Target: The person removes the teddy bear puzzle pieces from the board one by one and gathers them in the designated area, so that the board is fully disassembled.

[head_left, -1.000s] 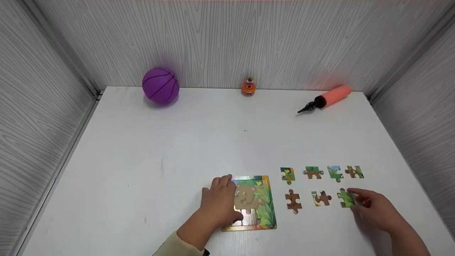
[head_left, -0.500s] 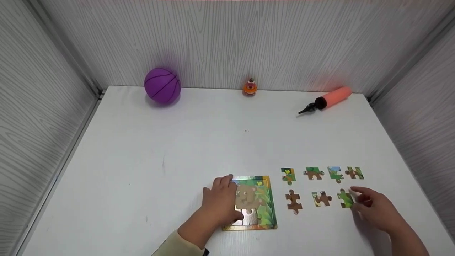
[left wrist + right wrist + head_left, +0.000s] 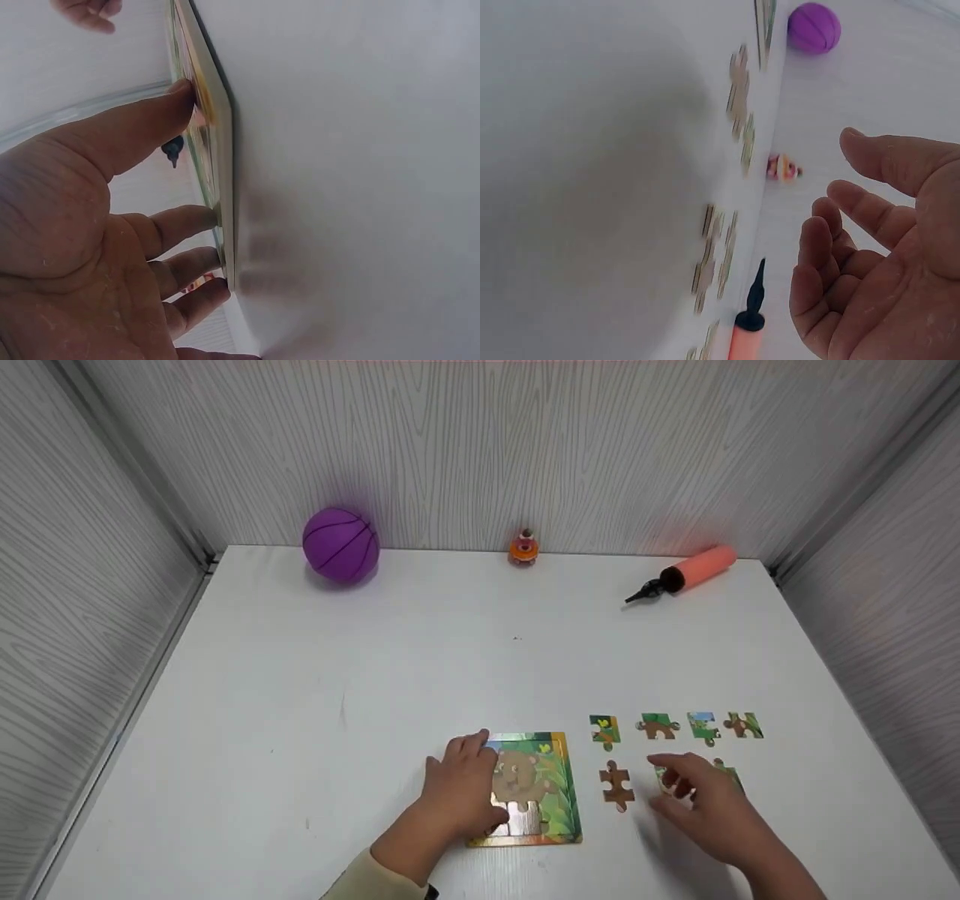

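My left hand (image 3: 461, 791) rests on the left side of a square puzzle board (image 3: 574, 795) with a bear picture. In the left wrist view, the thumb lies on the face of the board (image 3: 221, 120) and fairly straight fingertips touch along its edge. My right hand (image 3: 709, 810), fingers loosely bent and holding nothing, hovers over the lower row of loose puzzle pieces. Under it a brown-and-green piece (image 3: 661, 780) and a green piece (image 3: 731, 771) are partly hidden. A brown piece (image 3: 616, 786) lies between board and right hand.
Several more pieces form an upper row, from a piece with a yellow shape (image 3: 604, 731) to a brown-and-green one (image 3: 744, 725). Along the back wall are a purple ball (image 3: 341, 546), a small orange toy (image 3: 523, 547) and an orange hand pump (image 3: 697, 570).
My right hand has left the green piece at the right end of the lower row and moved left over the middle piece. The left hand stays on the board.
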Tool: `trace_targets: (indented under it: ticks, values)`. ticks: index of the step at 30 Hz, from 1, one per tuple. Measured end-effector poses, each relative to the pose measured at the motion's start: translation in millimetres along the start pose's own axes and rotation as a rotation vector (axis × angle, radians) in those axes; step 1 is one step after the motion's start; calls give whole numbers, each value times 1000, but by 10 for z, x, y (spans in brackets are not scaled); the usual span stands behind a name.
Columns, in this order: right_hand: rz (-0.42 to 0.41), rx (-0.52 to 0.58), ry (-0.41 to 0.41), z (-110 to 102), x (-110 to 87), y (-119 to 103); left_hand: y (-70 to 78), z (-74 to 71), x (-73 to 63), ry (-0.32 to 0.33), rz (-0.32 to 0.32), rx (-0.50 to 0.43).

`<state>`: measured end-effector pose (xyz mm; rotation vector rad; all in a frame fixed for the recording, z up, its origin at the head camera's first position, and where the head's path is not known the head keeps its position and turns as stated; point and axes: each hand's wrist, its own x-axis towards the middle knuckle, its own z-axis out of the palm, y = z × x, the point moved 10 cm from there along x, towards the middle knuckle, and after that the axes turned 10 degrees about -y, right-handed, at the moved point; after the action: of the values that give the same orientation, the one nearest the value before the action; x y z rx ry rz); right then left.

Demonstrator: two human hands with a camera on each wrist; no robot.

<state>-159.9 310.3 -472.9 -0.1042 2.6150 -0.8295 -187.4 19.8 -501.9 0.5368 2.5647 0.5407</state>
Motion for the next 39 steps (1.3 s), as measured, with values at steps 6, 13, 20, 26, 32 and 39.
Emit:
trace_targets:
  ticks: [6,13,20,26,32,39]
  values:
    - [-58,30,-70,333,101,-443,-8,-19,-13,5,-6,-5]
    - [-109,0,-202,738,223,-775,-12,-25,-4,2,-11,7]
    - [-214,-46,-266,1005,298,-1025,-30,-7,17,0,-20,16]
    - [-213,-85,-306,1122,316,-1044,-28,-2,27,0,-24,25]
    - [-184,-94,-296,1166,354,-1034,-27,-16,17,0,-21,27]
    - [-188,-109,-281,1178,384,-1010,-19,-17,-4,4,-14,20]
